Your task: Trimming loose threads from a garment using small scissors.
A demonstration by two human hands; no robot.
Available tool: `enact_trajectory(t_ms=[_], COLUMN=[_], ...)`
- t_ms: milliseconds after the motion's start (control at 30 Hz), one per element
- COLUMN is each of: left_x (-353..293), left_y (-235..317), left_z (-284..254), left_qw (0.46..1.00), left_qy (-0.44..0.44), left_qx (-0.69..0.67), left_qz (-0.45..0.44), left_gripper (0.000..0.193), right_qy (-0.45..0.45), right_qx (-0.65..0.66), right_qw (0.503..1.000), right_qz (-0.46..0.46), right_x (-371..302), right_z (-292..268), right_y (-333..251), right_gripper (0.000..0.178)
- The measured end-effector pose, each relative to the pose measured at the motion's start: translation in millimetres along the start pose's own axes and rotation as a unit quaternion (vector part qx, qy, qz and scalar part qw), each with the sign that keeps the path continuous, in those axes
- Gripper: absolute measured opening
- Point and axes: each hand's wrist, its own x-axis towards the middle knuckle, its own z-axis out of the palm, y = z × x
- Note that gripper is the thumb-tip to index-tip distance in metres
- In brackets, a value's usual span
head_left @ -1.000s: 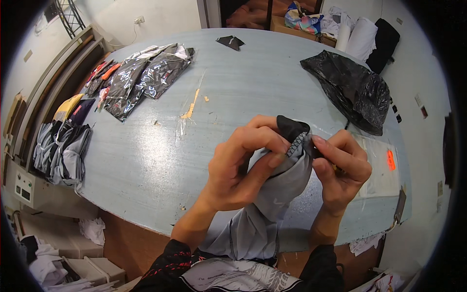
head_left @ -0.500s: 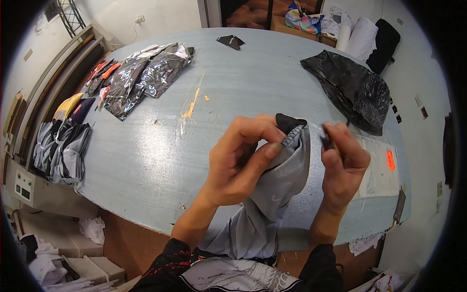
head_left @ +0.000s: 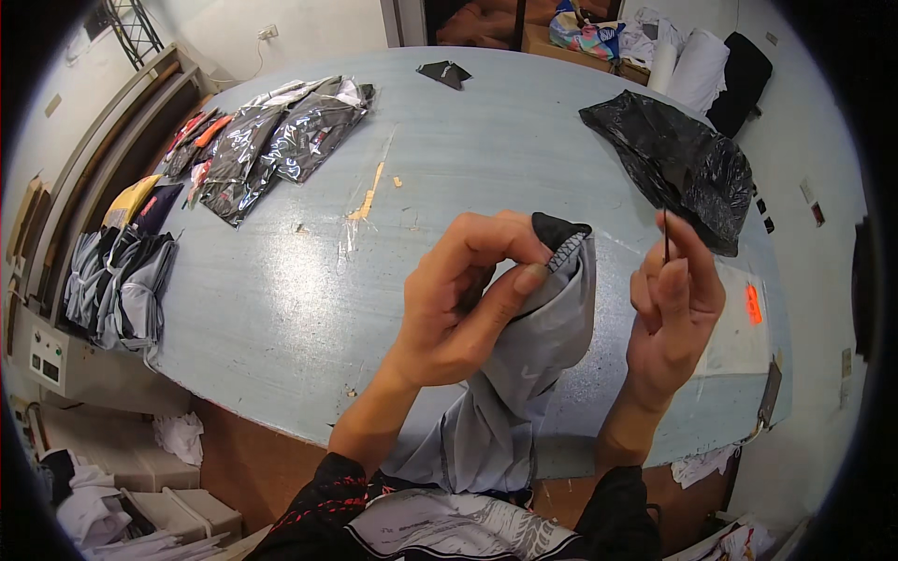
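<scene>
My left hand (head_left: 458,299) pinches the upper end of a grey garment (head_left: 552,346) between thumb and forefinger. A black band with pale zigzag stitching along its seam shows just past the fingertips. The rest of the cloth hangs down in folds toward my lap. To the right, apart from the cloth, my right hand (head_left: 675,323) grips a small, thin dark tool (head_left: 666,238). It points upward and is seen nearly edge-on, so I cannot make out its exact kind.
On the blue-grey table (head_left: 271,346), folded grey garments (head_left: 122,290) and bagged dark garments (head_left: 281,140) lie at the left. A black plastic bag (head_left: 687,168) is at the far right, with clear plastic sleeves (head_left: 734,346) nearer. A small black cloth piece (head_left: 444,74) lies at the far edge.
My right hand has moved right and slightly up, away from the seam, and the dark tool now stands upright in it. The left hand keeps its pinch on the garment.
</scene>
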Motion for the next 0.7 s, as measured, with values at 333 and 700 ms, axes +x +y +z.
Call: enact_trajectory(t_ms=[333,700], left_x=[-2,-2], left_y=[4,0], left_z=[9,4], left_qw=[0.992,0.989], left_qy=[-0.023,0.014], left_qx=[0.064,-0.033], left_qz=[-0.106,-0.141], left_gripper=[0.014,0.011], right_qy=[-0.145,-0.119], right_qx=[-0.013,0.018], right_qw=[0.982,0.989], right_qz=[0.119,0.088], right_x=[0,9], right_z=[15,10], right_y=[-3,-3], right_gripper=[0.027,0.021])
